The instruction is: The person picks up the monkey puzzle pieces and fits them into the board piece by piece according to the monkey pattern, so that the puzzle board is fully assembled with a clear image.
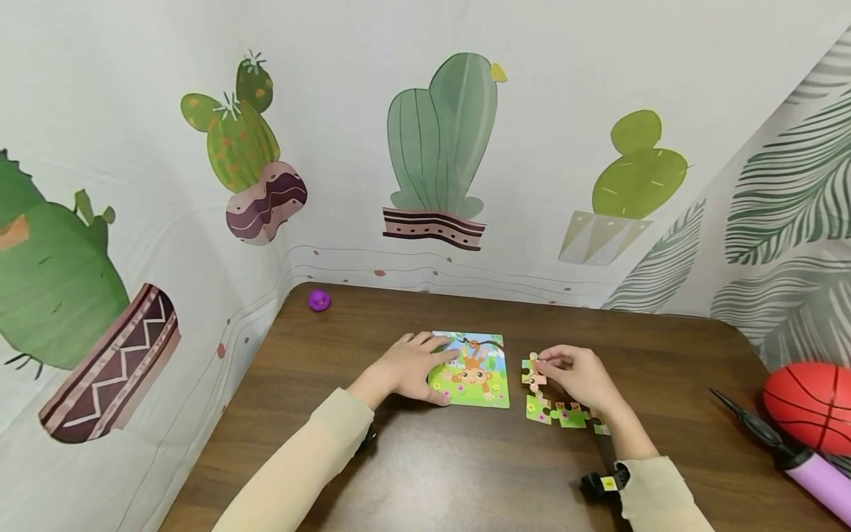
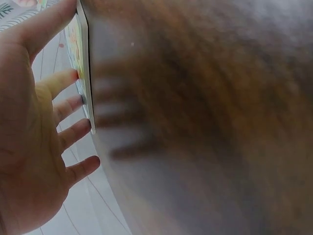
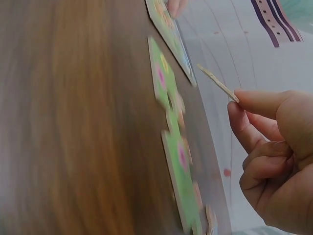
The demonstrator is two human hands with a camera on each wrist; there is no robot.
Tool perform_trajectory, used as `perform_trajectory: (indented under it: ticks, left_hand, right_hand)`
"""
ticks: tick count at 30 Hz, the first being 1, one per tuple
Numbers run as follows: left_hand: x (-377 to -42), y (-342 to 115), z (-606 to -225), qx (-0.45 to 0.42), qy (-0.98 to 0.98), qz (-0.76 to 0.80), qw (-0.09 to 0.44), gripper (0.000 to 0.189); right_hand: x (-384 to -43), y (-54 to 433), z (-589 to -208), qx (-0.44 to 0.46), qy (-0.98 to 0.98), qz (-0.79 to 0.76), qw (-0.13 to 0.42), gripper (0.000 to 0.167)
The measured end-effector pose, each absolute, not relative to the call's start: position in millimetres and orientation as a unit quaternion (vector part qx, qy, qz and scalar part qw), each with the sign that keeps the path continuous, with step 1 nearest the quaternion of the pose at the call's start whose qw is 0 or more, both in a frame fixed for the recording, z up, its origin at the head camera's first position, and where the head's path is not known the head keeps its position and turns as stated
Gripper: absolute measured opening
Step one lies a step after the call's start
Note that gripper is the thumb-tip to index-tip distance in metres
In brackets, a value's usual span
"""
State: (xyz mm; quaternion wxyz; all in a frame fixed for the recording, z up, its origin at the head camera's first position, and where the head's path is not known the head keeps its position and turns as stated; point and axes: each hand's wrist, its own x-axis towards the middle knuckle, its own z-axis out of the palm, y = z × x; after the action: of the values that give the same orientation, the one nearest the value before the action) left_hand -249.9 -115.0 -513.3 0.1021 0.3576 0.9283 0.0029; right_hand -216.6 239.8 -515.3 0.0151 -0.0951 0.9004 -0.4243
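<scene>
My left hand lies spread over the left side of a square picture board showing a monkey on green grass. In the left wrist view its straight fingers reach the edge of the board. To the board's right, my right hand pinches a thin puzzle piece between thumb and fingertips, raised above the table in the right wrist view. Several green and orange puzzle pieces lie in a row on the table close below that hand, some partly hidden by its wrist.
A small purple ring-shaped thing sits at the table's far left corner. On the right are a red ball with black lines and a pump with a lilac barrel. Behind the brown table hangs a cactus-print cloth.
</scene>
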Motion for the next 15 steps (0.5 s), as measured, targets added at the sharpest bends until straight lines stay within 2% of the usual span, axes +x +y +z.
perform_trajectory:
  ticks: [15]
  left_hand:
    - [-251.2,-114.7,-515.7,0.362,0.927,-0.004,0.099,0.094]
  right_hand:
    - [-226.4,179.7,-520.8,-0.095,0.872,-0.476,0.067,0.017]
